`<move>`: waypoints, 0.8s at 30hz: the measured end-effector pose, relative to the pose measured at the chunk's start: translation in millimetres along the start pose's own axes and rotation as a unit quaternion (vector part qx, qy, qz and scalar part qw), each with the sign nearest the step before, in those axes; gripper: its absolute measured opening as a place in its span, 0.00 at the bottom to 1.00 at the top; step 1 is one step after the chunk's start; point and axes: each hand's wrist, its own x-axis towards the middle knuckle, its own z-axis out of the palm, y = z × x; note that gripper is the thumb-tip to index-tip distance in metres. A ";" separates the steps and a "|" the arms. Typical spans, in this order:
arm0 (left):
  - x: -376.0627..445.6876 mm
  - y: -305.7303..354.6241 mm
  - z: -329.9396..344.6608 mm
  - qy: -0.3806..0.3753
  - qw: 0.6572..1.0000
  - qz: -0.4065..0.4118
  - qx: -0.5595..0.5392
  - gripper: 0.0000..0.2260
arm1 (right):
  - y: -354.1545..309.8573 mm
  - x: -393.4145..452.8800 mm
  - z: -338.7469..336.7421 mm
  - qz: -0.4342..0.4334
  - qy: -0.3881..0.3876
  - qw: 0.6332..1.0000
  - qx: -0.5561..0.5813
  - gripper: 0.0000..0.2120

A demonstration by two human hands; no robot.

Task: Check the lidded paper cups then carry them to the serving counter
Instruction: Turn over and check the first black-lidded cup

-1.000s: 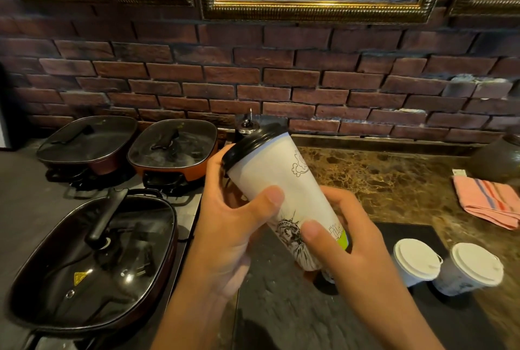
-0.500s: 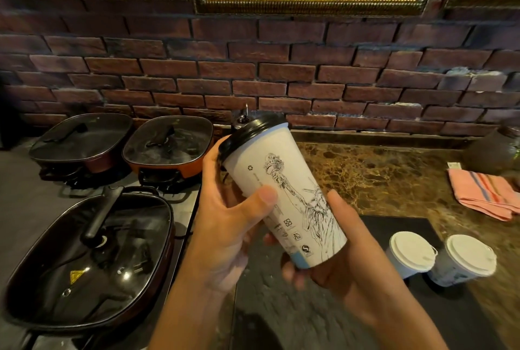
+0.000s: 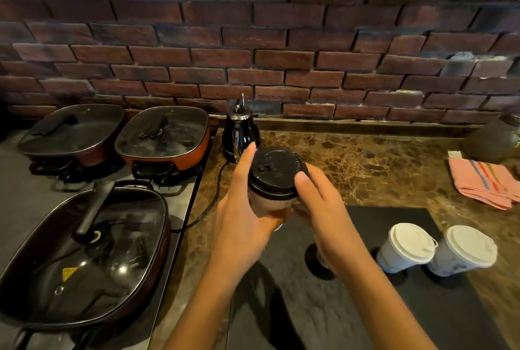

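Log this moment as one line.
hands: left, right both on black-lid cup | upright, off counter | two white-lid cups waiting on mat

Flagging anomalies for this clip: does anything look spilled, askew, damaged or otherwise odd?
Nothing stands out. The black-lidded cup is held upright between the left hand and right hand, lid seated. The two white-lidded cups stand closed on the dark mat; their lean looks like lens distortion. No spill visible.

A brown marbled stone bench [image 3: 365, 158] fills the frame's right; on it are seen a black rectangular mat [image 3: 394, 225], a black kettle [image 3: 239, 135] and a folded pink striped cloth [image 3: 484, 183].
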 end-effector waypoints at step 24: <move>-31.2 -186.7 53.4 -0.119 0.947 -0.243 -0.174 0.25 | 192.4 9.6 -16.1 0.207 0.028 0.970 0.122 0.17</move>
